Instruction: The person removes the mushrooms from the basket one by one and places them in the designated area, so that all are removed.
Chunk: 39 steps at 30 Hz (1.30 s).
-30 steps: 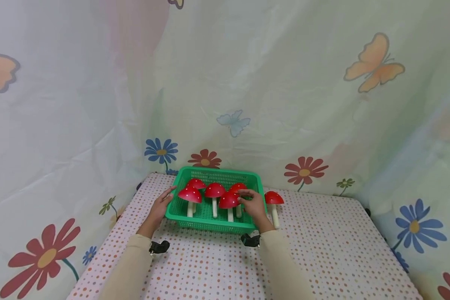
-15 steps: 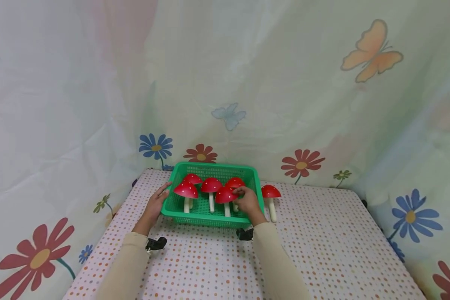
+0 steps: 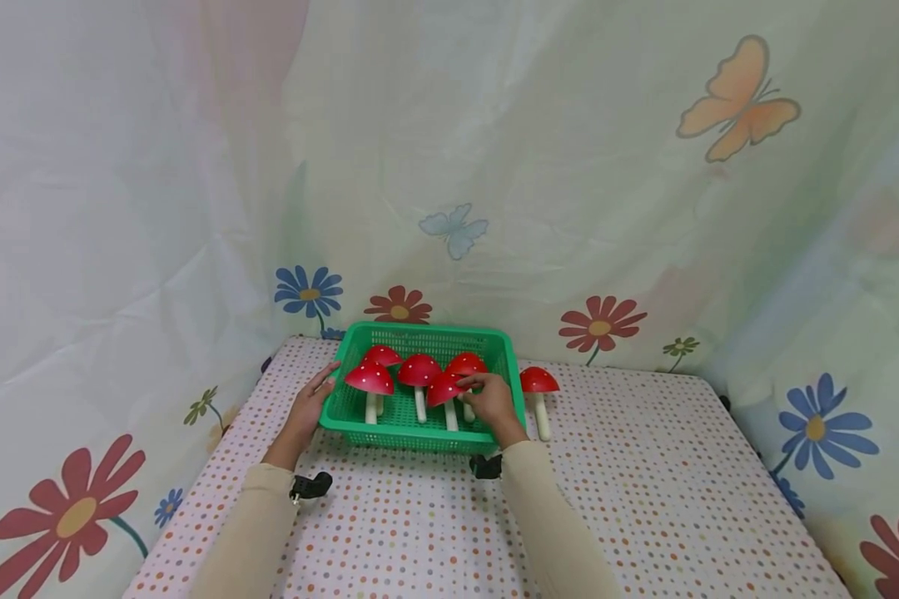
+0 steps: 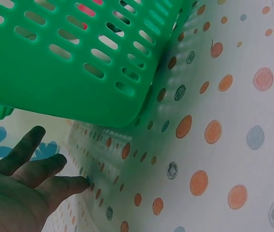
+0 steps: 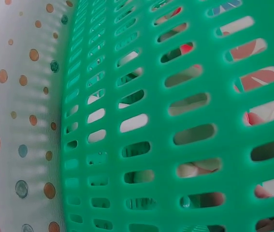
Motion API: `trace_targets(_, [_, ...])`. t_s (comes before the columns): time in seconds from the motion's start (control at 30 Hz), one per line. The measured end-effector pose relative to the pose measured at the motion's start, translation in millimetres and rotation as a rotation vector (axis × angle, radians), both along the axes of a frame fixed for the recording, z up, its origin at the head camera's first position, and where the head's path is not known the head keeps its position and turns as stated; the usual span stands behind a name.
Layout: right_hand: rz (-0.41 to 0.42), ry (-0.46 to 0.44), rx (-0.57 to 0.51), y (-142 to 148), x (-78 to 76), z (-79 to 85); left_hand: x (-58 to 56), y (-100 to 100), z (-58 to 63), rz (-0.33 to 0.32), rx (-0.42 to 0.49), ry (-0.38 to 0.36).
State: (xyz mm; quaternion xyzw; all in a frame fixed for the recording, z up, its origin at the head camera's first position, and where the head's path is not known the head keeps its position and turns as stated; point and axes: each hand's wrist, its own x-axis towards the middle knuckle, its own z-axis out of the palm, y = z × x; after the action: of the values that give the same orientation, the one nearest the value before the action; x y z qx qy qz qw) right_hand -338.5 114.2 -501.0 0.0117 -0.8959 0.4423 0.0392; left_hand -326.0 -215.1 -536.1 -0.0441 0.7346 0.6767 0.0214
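In the head view a green plastic basket [image 3: 412,436] holds several toy mushrooms with red, white-dotted caps and pale stems. My right hand [image 3: 492,403] reaches over its right front side. Its thumb and fingers pinch the right edge of the front toy mushroom [image 3: 444,389], whose cap leans a little left. Basket wall hides most of that hand in the right wrist view. Beside the basket's left end, my left hand [image 3: 306,413] has its fingers extended near the rim. The left wrist view shows those fingers [image 4: 54,186] spread below the basket wall.
Another toy mushroom [image 3: 539,381] lies on the dotted tablecloth [image 3: 644,474], just right of the basket. Behind the table hangs a pale curtain [image 3: 539,166] printed with flowers and butterflies. A black wrist device [image 3: 311,486] sits at my left wrist.
The head view has shifted slightly, so everything sits a bit higher and further left. The pinched mushroom's cap tilts a little more to the left. My left hand stays by the basket.
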Motion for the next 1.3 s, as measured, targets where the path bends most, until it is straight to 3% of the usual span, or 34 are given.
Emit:
trace_targets(0.53, [-0.022,0.092,0.130,-4.9,0.6,3.1,2.5,-0.3,3.4,-0.010,0.005,0.019])
trace_targets(1.0, [-0.062,0.131,0.114,-6.3,-0.3,1.3,0.5,-0.1,3.5,-0.013,0.024,-0.004])
trace_targets(1.3, [-0.060,0.215,0.094,-5.7,0.8,3.5,1.4,0.5,0.5,0.007,0.013,-0.008])
